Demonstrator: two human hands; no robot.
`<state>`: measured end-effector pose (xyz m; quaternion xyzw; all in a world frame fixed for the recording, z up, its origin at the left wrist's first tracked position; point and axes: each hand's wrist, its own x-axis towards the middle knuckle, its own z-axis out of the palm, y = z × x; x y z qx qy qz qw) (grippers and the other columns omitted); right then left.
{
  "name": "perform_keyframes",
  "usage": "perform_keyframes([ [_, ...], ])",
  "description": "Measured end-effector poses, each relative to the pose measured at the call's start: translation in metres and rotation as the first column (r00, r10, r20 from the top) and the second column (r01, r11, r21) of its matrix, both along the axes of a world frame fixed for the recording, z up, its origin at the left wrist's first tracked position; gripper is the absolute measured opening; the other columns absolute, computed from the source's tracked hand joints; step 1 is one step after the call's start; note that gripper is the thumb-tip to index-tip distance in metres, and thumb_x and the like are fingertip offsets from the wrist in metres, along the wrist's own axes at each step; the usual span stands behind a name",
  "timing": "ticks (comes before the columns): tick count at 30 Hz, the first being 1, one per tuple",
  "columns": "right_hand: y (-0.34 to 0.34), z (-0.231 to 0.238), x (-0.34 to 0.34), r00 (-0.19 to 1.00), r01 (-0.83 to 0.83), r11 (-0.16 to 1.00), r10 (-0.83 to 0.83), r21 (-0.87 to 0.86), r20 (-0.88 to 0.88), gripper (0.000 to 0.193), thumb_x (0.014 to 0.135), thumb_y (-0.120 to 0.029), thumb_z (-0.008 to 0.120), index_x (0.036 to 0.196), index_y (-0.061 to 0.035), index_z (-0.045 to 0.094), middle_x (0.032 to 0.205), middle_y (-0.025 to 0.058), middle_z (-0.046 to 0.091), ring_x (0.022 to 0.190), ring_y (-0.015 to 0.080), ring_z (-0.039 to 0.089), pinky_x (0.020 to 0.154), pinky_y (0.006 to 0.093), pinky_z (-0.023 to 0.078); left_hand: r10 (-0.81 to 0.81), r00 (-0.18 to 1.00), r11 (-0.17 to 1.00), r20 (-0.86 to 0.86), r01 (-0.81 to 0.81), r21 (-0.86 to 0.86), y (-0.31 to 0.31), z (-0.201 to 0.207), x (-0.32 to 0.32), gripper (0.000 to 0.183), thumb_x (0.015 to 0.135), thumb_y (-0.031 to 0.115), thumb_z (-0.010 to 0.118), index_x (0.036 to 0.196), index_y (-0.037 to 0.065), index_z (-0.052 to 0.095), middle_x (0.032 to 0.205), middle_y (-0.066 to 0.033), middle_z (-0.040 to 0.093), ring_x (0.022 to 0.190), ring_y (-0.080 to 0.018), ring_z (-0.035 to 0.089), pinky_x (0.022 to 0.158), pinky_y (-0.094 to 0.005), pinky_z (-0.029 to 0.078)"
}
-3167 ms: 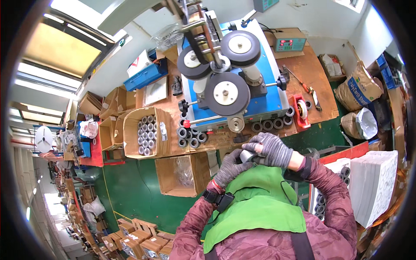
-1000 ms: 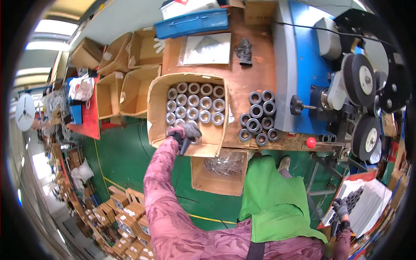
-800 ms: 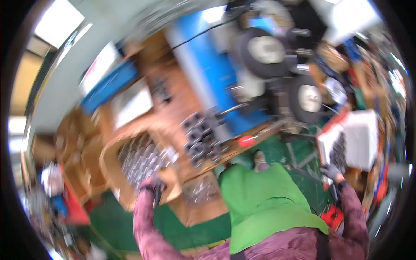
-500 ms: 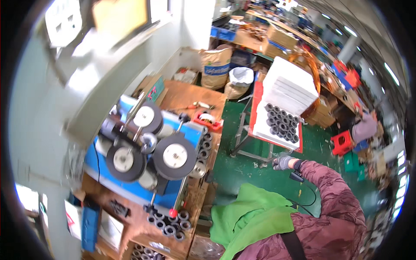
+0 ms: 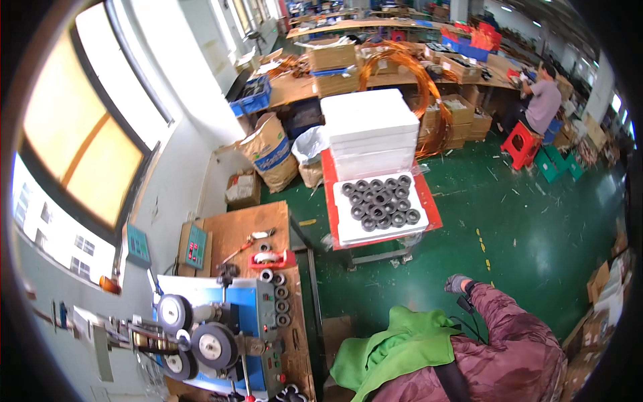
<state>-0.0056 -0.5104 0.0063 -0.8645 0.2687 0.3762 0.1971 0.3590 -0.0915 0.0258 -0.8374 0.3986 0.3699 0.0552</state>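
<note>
The wooden workbench (image 5: 254,216) stands to the left of the red table (image 5: 431,208) and nearer the wearer. The blue machine (image 5: 246,309) with dark wheels sits on that bench, also left and near of the table. A stack of white foam slabs (image 5: 372,134) rises from the table's far part, and a single foam sheet (image 5: 347,229) covers much of its near part. The gloved right hand (image 5: 458,283) hangs on the near right side of the table, clear of it; its fingers look curled, but I cannot tell whether they hold anything. The left hand is out of view. Dark rings (image 5: 380,199) crowd together on the sheet atop the table; a few more rings (image 5: 282,305) line the machine's edge, left and near of it.

The step in hand looks like approaching the rings on the table. Taking one would call for reaching forward and left, then opening the fingers around its rim.
</note>
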Motion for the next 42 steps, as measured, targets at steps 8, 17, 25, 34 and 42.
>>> perform_keyframes([
  [8, -0.099, -0.078, -0.095, 0.922, 0.299, 0.936, -0.333, 0.184, 0.198, 0.026, 0.074, -0.032, 0.055, 0.083, -0.0089, 0.064, 0.073, 0.0108, 0.063, 0.067, 0.0256, 0.060, 0.062, 0.0360, 0.047, -0.255, 0.950, 0.960, 0.182, 0.271, -0.070, -0.229, -0.003, -0.010, 0.047, 0.077, 0.022, 0.056, 0.119, 0.009, 0.039, 0.091, -0.0159, 0.062, 0.084, -0.0249, 0.060, 0.072, -0.0374, 0.046],
  [17, -0.081, -0.081, -0.209, 0.699, 0.636, 0.745, -0.667, 0.201, 0.258, 0.023, 0.079, -0.023, 0.049, 0.087, -0.0090, 0.065, 0.084, 0.0078, 0.065, 0.076, 0.0244, 0.062, 0.068, 0.0363, 0.049, -0.363, 0.884, 0.915, 0.293, 0.397, -0.064, -0.320, -0.044, -0.008, 0.052, 0.077, 0.022, 0.056, 0.123, 0.009, 0.034, 0.090, -0.0157, 0.062, 0.082, -0.0254, 0.060, 0.071, -0.0377, 0.046],
  [25, -0.045, -0.126, -0.265, 0.543, 0.830, 0.523, -0.838, 0.196, -0.061, 0.025, 0.080, -0.026, 0.055, 0.099, -0.0112, 0.065, 0.095, 0.0034, 0.066, 0.087, 0.0196, 0.062, 0.075, 0.0355, 0.049, -0.337, 0.886, 0.922, 0.319, 0.378, -0.077, -0.318, -0.094, 0.013, 0.057, 0.076, 0.022, 0.056, 0.126, 0.009, 0.030, 0.088, -0.0156, 0.062, 0.080, -0.0257, 0.060, 0.069, -0.0379, 0.046],
  [34, -0.069, -0.056, -0.181, 0.134, 0.933, 0.124, -0.991, 0.339, -0.008, 0.028, 0.083, -0.026, 0.055, 0.101, -0.0057, 0.062, 0.086, 0.0053, 0.067, 0.074, 0.0177, 0.064, 0.068, 0.0342, 0.050, -0.289, 0.901, 0.940, 0.324, 0.332, -0.083, -0.288, -0.147, 0.058, 0.063, 0.076, 0.021, 0.056, 0.129, 0.010, 0.025, 0.086, -0.0154, 0.062, 0.079, -0.0262, 0.060, 0.068, -0.0381, 0.047],
  [42, -0.077, -0.048, -0.155, 0.073, 0.931, 0.086, -0.996, 0.354, 0.048, 0.028, 0.084, -0.025, 0.053, 0.102, -0.0060, 0.063, 0.089, 0.0052, 0.066, 0.076, 0.0177, 0.064, 0.067, 0.0341, 0.051, -0.270, 0.910, 0.950, 0.315, 0.304, -0.065, -0.259, -0.175, 0.094, 0.068, 0.076, 0.021, 0.056, 0.133, 0.010, 0.021, 0.085, -0.0153, 0.062, 0.077, -0.0266, 0.060, 0.066, -0.0383, 0.047],
])
